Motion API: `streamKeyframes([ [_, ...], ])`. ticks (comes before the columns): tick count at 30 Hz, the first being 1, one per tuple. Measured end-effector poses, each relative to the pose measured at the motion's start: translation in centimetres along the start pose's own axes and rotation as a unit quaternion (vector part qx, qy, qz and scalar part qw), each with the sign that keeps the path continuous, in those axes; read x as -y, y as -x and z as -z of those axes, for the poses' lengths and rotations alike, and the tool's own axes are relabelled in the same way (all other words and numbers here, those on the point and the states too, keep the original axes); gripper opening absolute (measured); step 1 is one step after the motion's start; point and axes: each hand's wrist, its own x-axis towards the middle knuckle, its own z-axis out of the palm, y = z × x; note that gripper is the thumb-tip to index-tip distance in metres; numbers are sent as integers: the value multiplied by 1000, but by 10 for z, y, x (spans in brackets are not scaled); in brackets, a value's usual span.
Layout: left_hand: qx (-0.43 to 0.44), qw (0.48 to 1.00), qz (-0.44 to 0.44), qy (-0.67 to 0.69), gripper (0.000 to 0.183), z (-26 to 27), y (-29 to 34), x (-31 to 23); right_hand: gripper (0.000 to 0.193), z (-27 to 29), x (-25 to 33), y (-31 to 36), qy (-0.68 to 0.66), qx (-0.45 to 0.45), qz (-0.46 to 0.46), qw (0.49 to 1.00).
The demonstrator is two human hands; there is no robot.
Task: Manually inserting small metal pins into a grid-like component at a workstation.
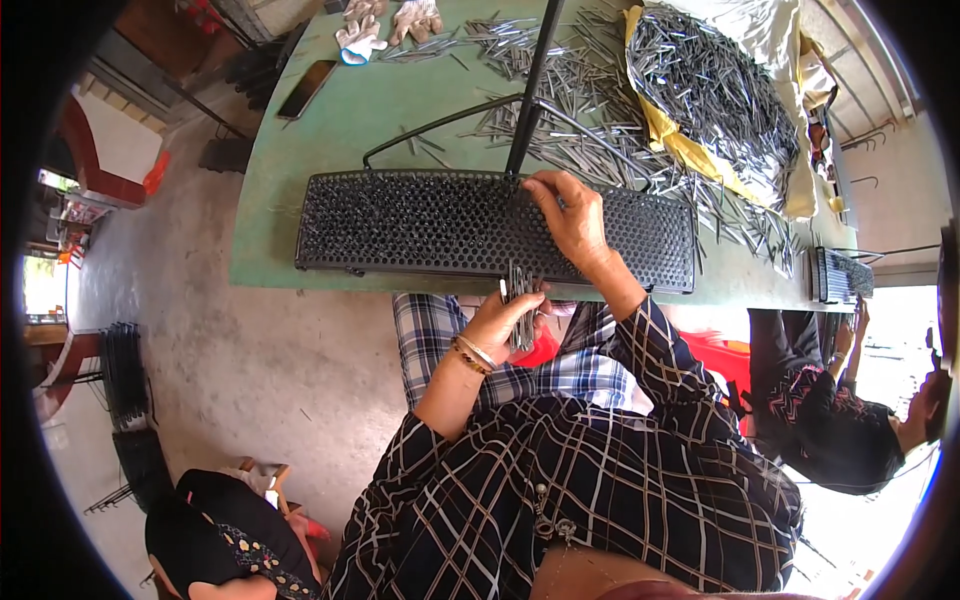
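Observation:
A long black rack (410,220) with a perforated, honeycomb-like face lies across the near edge of the green table. Its left part looks darker and more filled than its right. Below its front edge, my left hand (490,325) is closed around a bundle of thin grey metal rods (521,310), their ends pointing up at the rack. My right hand (575,222) is over the rack's middle, thumb and forefinger pinched near its far edge. Whatever those fingertips hold is too small to make out.
Loose rods (560,140) lie scattered over the green table (270,230). A yellow-edged sack (715,95) heaped with rods sits at the far right. A black post (535,80) rises behind the rack. A phone (308,88) and work gloves (360,38) lie far left. Co-workers sit on both sides.

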Motion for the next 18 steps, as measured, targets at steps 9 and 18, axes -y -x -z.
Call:
streamKeyframes([
  [9, 20, 997, -43, -53, 21, -5, -2, 3, 11, -4, -4, 0, -17, -8, 33, 999],
  [18, 17, 1000, -18, -15, 24, -3, -2, 0, 11, -3, -7, 7, -48, 10, -9, 999],
])
